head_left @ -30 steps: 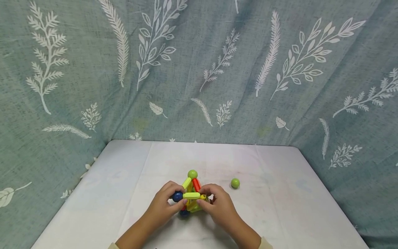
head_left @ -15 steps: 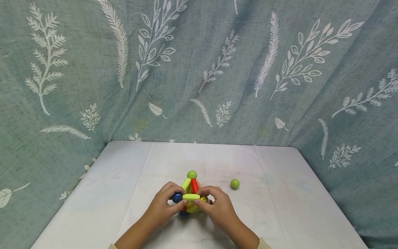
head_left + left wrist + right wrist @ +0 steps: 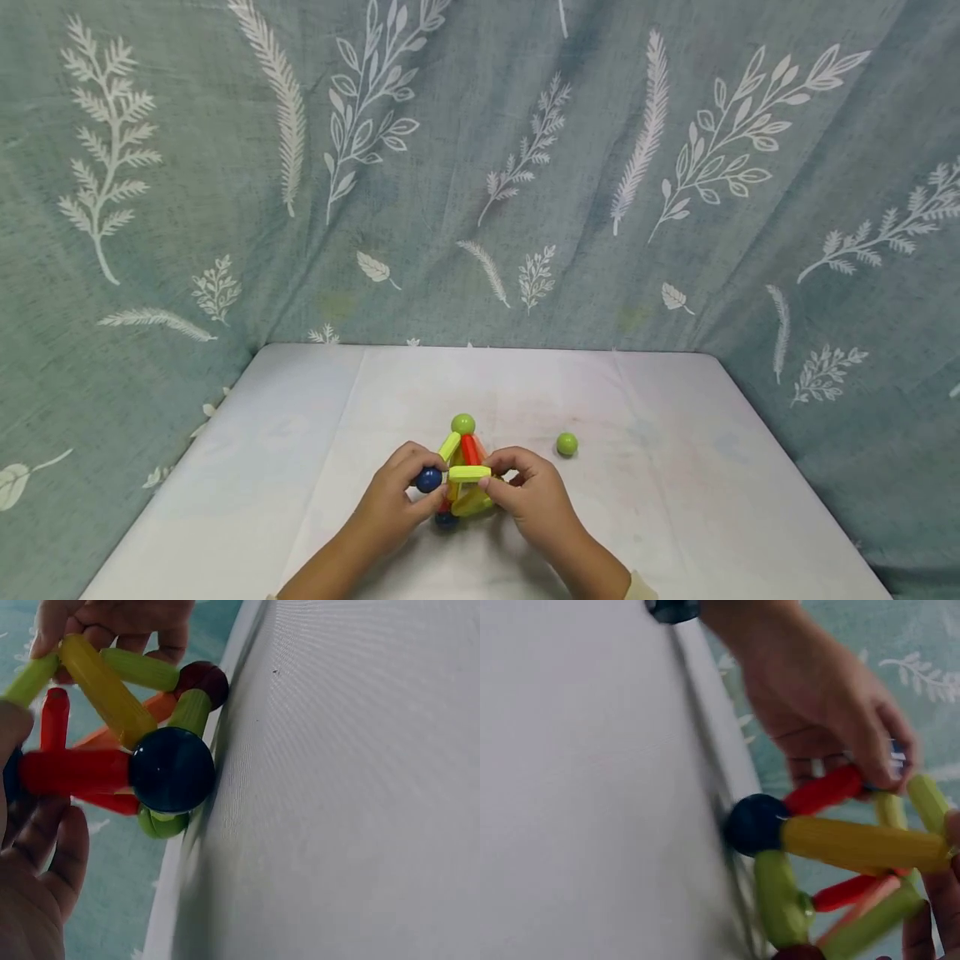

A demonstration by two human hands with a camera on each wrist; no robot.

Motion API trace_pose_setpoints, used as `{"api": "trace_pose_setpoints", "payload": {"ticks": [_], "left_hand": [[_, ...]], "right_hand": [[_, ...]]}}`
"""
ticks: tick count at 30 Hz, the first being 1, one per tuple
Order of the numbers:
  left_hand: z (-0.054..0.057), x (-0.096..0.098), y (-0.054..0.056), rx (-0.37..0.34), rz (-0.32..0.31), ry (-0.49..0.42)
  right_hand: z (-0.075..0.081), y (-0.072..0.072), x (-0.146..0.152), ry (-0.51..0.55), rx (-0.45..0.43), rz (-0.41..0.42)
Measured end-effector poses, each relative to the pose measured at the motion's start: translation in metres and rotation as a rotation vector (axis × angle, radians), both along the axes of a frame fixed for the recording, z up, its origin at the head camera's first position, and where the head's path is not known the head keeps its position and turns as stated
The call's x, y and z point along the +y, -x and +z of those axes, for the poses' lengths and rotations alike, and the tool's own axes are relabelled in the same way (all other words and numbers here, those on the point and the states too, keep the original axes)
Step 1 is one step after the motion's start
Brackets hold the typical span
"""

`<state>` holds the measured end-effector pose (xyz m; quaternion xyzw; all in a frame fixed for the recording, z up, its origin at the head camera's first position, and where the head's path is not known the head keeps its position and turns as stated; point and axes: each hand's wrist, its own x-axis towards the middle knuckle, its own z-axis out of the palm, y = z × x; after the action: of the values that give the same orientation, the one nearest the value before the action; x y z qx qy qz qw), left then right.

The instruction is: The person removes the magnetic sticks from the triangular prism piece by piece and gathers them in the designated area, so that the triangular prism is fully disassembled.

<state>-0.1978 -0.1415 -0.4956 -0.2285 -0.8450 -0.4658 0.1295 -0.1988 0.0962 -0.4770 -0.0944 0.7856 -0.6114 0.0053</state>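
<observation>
A ball-and-stick building toy rests on the white table in front of me. It joins a red stick (image 3: 75, 771), a thick yellow stick (image 3: 866, 841), a lower dark blue ball (image 3: 172, 769), a dark red ball (image 3: 202, 681) and a light green ball (image 3: 463, 425). My left hand (image 3: 401, 496) grips an upper dark blue ball (image 3: 428, 479) between thumb and fingers. Between thumb and index finger, my right hand (image 3: 528, 492) pinches a yellow-green stick (image 3: 469, 474). In the head view a narrow gap separates that stick from the ball. The right fingers partly hide the toy's right side.
One loose green ball (image 3: 567, 444) lies to the right, beyond my right hand. Patterned grey-green cloth (image 3: 480, 167) hangs behind and along both sides of the white table (image 3: 675, 500).
The yellow-green stick has shifted slightly right with my right hand, away from the upper blue ball. Earlier its end met that ball. My left hand stays on the ball.
</observation>
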Motion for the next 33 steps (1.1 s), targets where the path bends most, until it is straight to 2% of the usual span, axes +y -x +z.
{"api": "trace_pose_setpoints", "payload": {"ticks": [5, 8, 17, 21, 26, 33], "left_hand": [[-0.001, -0.001, 0.002, 0.005, -0.002, -0.009], [0.000, 0.000, 0.002, -0.022, -0.014, -0.008], [0.003, 0.001, 0.000, -0.089, 0.025, -0.013], [0.002, 0.001, 0.000, -0.119, 0.010, -0.027], [0.001, 0.000, 0.000, -0.120, -0.010, -0.047], [0.000, 0.001, 0.001, -0.116, -0.019, -0.061]], "right_hand": [[0.002, 0.003, 0.009, 0.006, 0.002, -0.058], [0.002, 0.004, 0.014, -0.008, -0.004, -0.049], [0.004, 0.009, 0.025, 0.012, -0.034, -0.037], [0.004, 0.012, 0.031, -0.018, -0.037, -0.049], [0.005, 0.016, 0.043, -0.056, -0.027, -0.090], [0.002, 0.030, 0.071, -0.102, -0.024, -0.181]]}}
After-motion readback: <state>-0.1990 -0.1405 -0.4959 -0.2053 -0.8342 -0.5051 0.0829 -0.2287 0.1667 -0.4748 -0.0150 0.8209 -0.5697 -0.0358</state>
